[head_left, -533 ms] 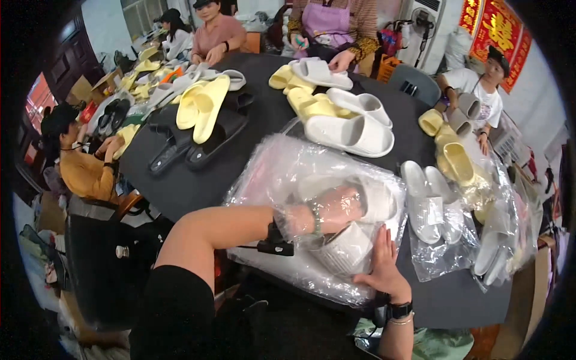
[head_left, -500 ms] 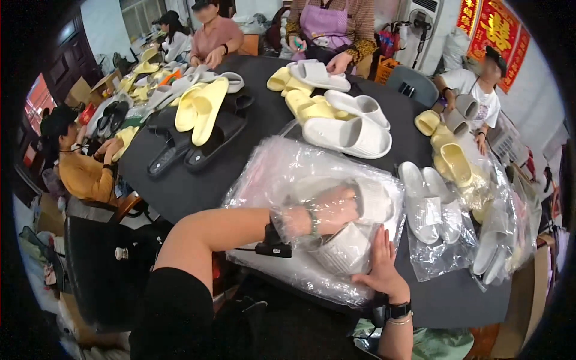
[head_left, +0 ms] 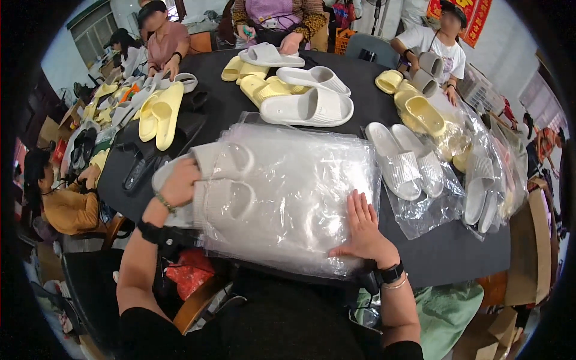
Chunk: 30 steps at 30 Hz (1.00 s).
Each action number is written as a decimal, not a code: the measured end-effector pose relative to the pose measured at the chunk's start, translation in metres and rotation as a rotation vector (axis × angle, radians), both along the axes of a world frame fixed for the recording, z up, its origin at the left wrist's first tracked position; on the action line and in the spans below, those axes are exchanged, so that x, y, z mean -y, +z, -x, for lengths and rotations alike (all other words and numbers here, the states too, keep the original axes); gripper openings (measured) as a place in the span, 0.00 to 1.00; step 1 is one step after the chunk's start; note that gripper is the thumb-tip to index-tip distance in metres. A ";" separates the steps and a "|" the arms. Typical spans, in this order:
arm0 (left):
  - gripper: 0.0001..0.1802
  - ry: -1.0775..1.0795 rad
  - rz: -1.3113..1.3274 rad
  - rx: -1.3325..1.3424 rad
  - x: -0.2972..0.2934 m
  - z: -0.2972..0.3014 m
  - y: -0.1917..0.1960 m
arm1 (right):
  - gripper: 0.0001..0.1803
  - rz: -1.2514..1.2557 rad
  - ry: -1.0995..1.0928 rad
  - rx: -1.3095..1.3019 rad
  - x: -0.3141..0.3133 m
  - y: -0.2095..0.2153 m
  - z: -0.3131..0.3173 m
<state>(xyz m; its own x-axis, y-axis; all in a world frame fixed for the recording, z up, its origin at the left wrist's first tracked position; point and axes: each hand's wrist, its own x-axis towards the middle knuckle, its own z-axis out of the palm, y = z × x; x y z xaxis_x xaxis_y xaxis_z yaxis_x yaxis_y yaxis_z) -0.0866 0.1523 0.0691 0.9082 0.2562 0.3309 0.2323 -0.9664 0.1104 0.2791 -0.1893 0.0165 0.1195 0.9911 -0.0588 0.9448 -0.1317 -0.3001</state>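
Observation:
A pair of pale grey slippers (head_left: 225, 204) lies at the left end of a stack of clear plastic bags (head_left: 294, 198). Their strap ends are under the clear film, while the heel ends stick out to the left. My left hand (head_left: 180, 183) is closed on the pair from above, fingers curled between the two slippers. Flat on the right part of the bags rests my right hand (head_left: 363, 231), fingers stretched out and holding nothing. Just right of the bags, another grey pair (head_left: 402, 171) lies on a clear bag.
Loose grey slippers (head_left: 306, 111) and yellow slippers (head_left: 267, 90) lie beyond the bags on the dark table (head_left: 420, 258). Black slippers (head_left: 141, 171) and a yellow pair (head_left: 162, 114) are at the left. Bagged slippers (head_left: 480, 186) crowd the right edge. Several people sit or stand around.
My left hand, earlier deep inside the clear bag, has drawn left to the bag's end, the slippers with it. My right hand stays flat on the bags. The view has shifted.

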 end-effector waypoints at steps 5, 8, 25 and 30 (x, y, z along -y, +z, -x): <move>0.08 0.413 -0.309 0.032 -0.027 0.053 0.065 | 0.84 0.076 0.001 0.010 -0.002 0.006 0.002; 0.05 0.495 -0.350 0.292 0.011 0.006 0.140 | 0.84 0.111 -0.002 0.025 -0.004 0.001 0.002; 0.07 0.431 0.155 0.328 0.060 -0.141 -0.056 | 0.77 0.137 0.055 0.038 -0.002 0.015 -0.003; 0.09 0.469 0.108 0.272 0.057 -0.143 -0.062 | 0.39 -0.011 -0.082 -0.290 -0.034 0.088 -0.026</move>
<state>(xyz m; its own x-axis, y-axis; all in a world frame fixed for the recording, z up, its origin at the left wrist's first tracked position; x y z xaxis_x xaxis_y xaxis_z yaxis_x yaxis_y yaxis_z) 0.0559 0.0953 0.0071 0.5738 0.6581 0.4875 0.5844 -0.7460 0.3192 0.3052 -0.1554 0.1044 0.1790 0.9796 -0.0915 0.8057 -0.1993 -0.5577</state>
